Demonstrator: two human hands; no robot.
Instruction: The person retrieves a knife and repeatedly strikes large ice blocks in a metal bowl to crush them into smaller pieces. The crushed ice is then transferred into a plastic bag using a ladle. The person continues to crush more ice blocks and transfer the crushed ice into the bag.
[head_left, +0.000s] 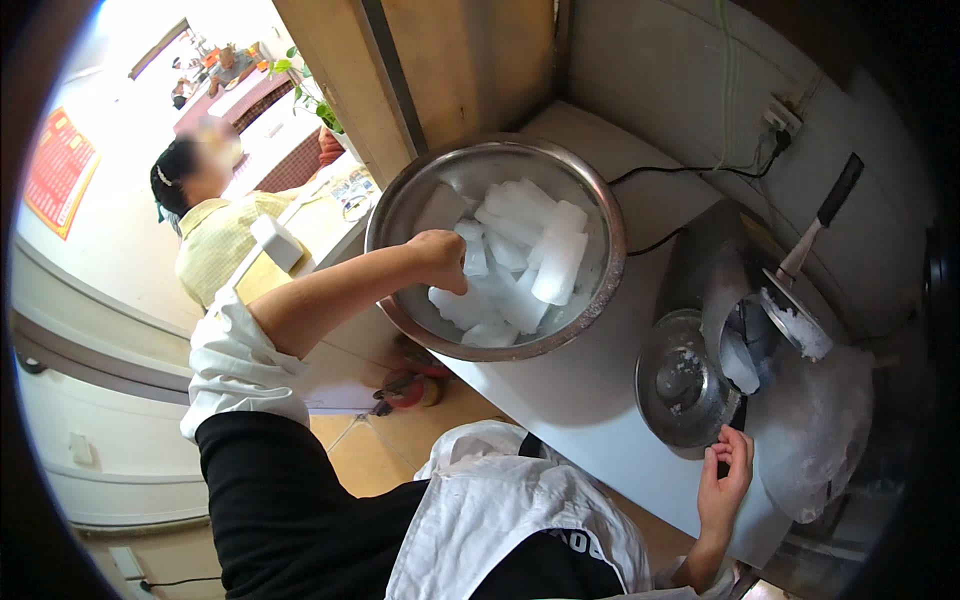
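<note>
My left hand (442, 259) reaches into a large steel bowl (613, 289) of ice blocks (561, 262). Its fingers are curled beside one block; their tips are hidden, so a grip on the ice cannot be made out. On the right, my right hand (726, 465) has bent fingers against a black handle-like part (738, 417) at the rim of a smaller metal bowl (651, 382). Whether it grips that part is unclear. Bits of crushed ice lie in this bowl. Beside it, an ice crusher (697, 251) has a block of ice (738, 364) in its opening.
The crusher's raised lever (802, 255) carries a round plate with crushed ice stuck to it. A clear plastic bag (814, 442) lies on the white table (555, 401). A black power cord (675, 171) runs to a wall socket. Another person (232, 225) sits beyond a counter at left.
</note>
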